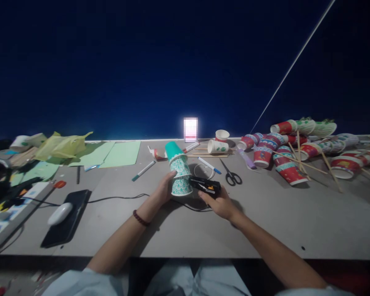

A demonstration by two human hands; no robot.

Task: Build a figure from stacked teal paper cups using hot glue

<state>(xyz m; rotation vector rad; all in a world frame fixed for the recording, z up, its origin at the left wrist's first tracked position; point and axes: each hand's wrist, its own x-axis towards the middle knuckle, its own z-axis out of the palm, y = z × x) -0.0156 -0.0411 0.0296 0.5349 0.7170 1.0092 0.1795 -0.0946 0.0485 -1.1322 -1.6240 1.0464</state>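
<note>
My left hand (165, 187) is wrapped round the side of a tilted stack of paper cups (180, 167). The top cup is plain teal; the ones below are white with a teal scallop pattern. My right hand (220, 204) grips a black glue gun (207, 186) with an orange part on its side. Its front end is at the right side of the lowest cups; whether it touches them I cannot tell. A black cord (120, 198) runs across the table and under my hands. Scissors (232, 177) and a blue-capped marker (209, 165) lie just beyond my right hand.
At the right lie several joined, decorated cups (291, 170) with wooden sticks. White cups (218, 146) lie at the back. Green paper sheets (121, 154), a yellow plastic bag (61, 146), a phone (70, 224) with a white case on it, and a power strip (21, 211) are at the left.
</note>
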